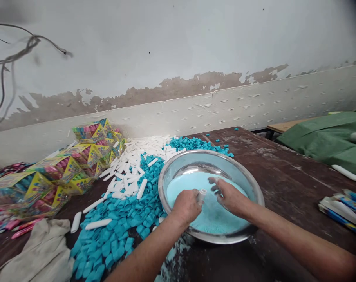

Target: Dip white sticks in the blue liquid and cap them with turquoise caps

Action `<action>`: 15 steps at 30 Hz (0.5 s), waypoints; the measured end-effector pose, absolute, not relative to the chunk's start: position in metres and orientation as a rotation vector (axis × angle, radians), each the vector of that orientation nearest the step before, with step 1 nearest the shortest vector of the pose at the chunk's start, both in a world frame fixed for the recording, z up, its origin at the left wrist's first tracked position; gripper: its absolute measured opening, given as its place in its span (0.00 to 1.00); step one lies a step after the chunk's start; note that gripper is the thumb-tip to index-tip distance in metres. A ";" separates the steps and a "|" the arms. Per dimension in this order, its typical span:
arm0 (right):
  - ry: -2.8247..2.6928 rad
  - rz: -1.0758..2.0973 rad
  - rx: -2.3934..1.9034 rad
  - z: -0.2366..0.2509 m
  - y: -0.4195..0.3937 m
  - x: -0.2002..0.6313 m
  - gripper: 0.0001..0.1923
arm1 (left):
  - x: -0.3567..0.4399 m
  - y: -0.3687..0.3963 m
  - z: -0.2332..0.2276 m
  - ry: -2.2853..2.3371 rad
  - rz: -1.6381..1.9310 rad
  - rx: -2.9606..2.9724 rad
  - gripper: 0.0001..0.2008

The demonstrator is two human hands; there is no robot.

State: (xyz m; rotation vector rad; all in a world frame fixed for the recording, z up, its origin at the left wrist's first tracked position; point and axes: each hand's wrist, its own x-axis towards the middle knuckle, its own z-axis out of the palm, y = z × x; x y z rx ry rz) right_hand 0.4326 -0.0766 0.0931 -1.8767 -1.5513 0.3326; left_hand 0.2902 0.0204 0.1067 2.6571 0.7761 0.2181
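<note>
Both hands over a metal bowl (255, 192) of pale blue powder (180, 186) near the table's (286, 184) front edge. Left hand (186, 205) closed around a small white tube (201, 194), held upright. Right hand (229, 196) loosely spread, fingertips in powder. Blue caps (119, 231) and white tubes (131, 172) heaped left.

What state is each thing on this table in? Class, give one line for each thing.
Metal bowl: upright, holding pale blue powder.
White tube: upright, open end up, gripped by left hand.
Right hand: fingers spread, over the powder.
Blue caps: loose heap.
White tubes: loose pile.
Colourful packets: stacked, sealed.
Cloth: crumpled.
</note>
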 end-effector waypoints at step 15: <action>-1.913 0.014 -2.034 0.101 -0.080 0.431 0.17 | 0.241 0.040 0.130 0.739 0.423 2.463 0.10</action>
